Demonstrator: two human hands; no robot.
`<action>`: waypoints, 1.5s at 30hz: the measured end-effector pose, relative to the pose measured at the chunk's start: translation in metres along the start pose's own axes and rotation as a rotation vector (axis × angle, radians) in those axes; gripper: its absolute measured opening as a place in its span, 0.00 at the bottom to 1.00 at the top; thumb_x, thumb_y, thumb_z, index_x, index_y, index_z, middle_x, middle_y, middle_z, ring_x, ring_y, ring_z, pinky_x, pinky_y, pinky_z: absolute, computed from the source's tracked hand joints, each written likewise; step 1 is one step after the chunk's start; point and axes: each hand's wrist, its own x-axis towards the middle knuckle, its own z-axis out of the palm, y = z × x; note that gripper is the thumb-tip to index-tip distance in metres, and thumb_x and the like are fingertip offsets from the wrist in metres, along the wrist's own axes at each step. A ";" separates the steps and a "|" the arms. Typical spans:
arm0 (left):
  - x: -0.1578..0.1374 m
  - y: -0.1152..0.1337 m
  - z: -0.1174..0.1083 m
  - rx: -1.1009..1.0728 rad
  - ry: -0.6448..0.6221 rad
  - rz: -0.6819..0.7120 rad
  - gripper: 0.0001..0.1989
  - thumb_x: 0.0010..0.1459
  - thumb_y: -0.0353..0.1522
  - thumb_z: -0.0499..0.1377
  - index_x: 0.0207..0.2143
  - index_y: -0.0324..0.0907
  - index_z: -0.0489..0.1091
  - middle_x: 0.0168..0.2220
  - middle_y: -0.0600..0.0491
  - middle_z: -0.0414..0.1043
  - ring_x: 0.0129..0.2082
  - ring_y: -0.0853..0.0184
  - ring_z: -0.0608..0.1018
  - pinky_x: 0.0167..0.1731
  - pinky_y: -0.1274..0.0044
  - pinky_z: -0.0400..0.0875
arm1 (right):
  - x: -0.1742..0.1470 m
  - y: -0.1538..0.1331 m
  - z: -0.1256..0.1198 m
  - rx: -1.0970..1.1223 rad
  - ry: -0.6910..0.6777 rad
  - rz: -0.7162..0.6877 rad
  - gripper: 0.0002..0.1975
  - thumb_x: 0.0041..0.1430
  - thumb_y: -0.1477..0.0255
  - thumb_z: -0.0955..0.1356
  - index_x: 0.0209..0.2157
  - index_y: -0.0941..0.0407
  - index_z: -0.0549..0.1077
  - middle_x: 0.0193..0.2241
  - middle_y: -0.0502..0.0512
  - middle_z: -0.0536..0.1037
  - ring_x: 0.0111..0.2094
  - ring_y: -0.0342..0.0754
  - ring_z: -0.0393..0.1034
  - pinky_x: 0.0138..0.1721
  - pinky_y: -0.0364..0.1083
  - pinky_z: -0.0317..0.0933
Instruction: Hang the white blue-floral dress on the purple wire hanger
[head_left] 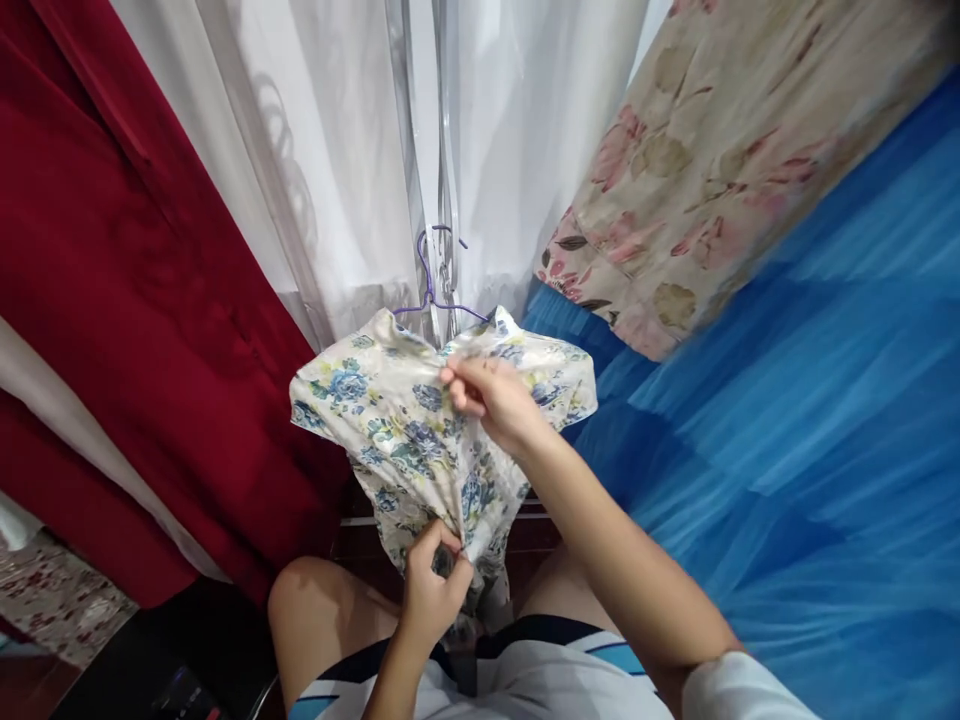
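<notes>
A white garment with blue and yellow flowers (409, 430) hangs in front of me on a purple wire hanger (429, 298). Its short sleeves spread to both sides, and the collar lies around the hanger. My right hand (491, 392) pinches the front edge just below the neckline, with the fingers curled. Lower down, my left hand (435, 580) grips the same front edge between thumb and fingers, and the cloth is drawn fairly straight between the two hands. The garment's lower end drops between my knees and is partly hidden.
White curtains (330, 150) hang behind the hanger. Red cloth (172, 330) hangs at the left, beige floral cloth (697, 170) at the upper right, and blue sheer fabric (810, 430) at the right. A black object (165, 660) sits at the lower left.
</notes>
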 end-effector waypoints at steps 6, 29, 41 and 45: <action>-0.005 0.000 0.006 -0.006 -0.134 -0.049 0.07 0.55 0.23 0.56 0.27 0.41 0.63 0.27 0.55 0.67 0.30 0.67 0.73 0.33 0.78 0.65 | 0.022 -0.010 0.004 0.081 0.095 -0.090 0.13 0.56 0.63 0.71 0.27 0.61 0.76 0.13 0.44 0.68 0.12 0.34 0.49 0.14 0.38 0.40; 0.198 0.127 -0.114 0.013 0.631 0.463 0.09 0.65 0.35 0.56 0.33 0.40 0.71 0.29 0.54 0.70 0.30 0.69 0.73 0.34 0.78 0.66 | -0.006 0.056 -0.028 -0.963 0.071 -0.271 0.19 0.64 0.66 0.63 0.20 0.56 0.65 0.16 0.47 0.64 0.20 0.42 0.56 0.24 0.43 0.47; 0.154 -0.011 -0.079 -0.716 0.391 -0.314 0.10 0.53 0.38 0.63 0.29 0.39 0.72 0.26 0.51 0.73 0.29 0.65 0.76 0.35 0.74 0.71 | -0.063 0.083 -0.050 -0.512 0.143 -0.046 0.20 0.64 0.60 0.64 0.21 0.55 0.66 0.14 0.46 0.63 0.17 0.43 0.55 0.22 0.43 0.48; 0.117 -0.021 -0.030 -0.687 0.163 -0.356 0.15 0.49 0.40 0.68 0.28 0.36 0.73 0.28 0.51 0.73 0.32 0.65 0.75 0.35 0.76 0.70 | -0.097 0.117 -0.105 -0.473 0.409 0.042 0.20 0.62 0.58 0.65 0.20 0.54 0.68 0.12 0.46 0.61 0.15 0.43 0.50 0.21 0.45 0.44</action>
